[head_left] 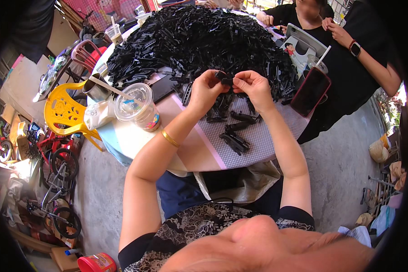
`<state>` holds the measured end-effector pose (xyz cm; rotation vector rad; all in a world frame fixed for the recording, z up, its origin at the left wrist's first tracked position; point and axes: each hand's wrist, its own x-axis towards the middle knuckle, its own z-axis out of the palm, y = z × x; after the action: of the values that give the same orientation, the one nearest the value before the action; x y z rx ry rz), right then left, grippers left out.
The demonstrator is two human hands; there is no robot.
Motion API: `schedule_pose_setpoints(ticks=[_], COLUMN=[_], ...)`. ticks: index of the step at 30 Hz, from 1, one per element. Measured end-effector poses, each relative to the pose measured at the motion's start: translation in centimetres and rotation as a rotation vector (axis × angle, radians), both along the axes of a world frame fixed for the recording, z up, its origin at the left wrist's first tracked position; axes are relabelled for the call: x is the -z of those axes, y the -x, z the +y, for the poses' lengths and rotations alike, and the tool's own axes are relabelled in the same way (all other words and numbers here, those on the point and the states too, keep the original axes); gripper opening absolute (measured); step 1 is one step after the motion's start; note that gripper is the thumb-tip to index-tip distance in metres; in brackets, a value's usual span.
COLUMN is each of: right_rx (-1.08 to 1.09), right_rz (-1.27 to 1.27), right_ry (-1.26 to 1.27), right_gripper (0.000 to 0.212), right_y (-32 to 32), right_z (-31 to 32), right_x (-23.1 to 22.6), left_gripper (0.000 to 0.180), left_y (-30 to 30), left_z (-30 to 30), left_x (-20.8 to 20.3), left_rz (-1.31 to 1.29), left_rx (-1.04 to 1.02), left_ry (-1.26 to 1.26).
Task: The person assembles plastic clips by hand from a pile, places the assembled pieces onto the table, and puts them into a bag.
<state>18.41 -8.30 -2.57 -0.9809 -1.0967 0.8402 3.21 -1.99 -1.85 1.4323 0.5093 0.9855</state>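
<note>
The left hand [204,90] is closed in a pinch, thumb and fingertips gripping a small black piece [223,78] held up between the two hands, above the tablecloth [276,145]. The right hand [257,90] pinches at the piece's other end, its thumb and forefinger brought together there. The piece is short and dark, with a blocky, uneven outline and a slight sheen like that of plastic (whether it is one part or two joined is too small to tell). Nearer the body, a loose cluster of black parts [235,141] lies on the dotted side of the cloth, overlapping, some of them long and narrow. Beyond the hands spreads a broad heap [195,41] of black parts, slim strips tangled at every angle. Left of the left forearm stands a clear lidded cup [136,106]; to the right, near the heap, is a phone [310,91] in a reddish case. Across the table on the right is a person in black [285,13], and a yellow chair [65,104] stands off to the left.
</note>
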Motion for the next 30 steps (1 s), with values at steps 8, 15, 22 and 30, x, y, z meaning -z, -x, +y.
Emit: schedule_pose_setpoints(ticks=[8, 15, 22, 30], right_rx=[0.172, 0.236, 0.351, 0.155], right_rz=[-0.253, -0.380, -0.688, -0.565], right_ry=[-0.068, -0.188, -0.324, -0.226], right_gripper=[0.012, 0.013, 0.021, 0.038], right_y=[0.5, 0.5, 0.5, -0.4], right_z=[-0.3, -0.5, -1.1, -0.9], right_x=[-0.2, 0.0, -1.0, -0.8], left_gripper=[0.025, 0.026, 0.026, 0.023], left_y=[0.3, 0.8, 1.1, 1.0], left_z=[0.7, 0.2, -0.1, -0.1], left_x=[0.5, -0.6, -1.2, -1.1], left_rz=[0.140, 0.227, 0.261, 0.175], left_rx=[-0.082, -0.120, -0.139, -0.133], left_ry=[-0.232, -0.374, -0.485, -0.532])
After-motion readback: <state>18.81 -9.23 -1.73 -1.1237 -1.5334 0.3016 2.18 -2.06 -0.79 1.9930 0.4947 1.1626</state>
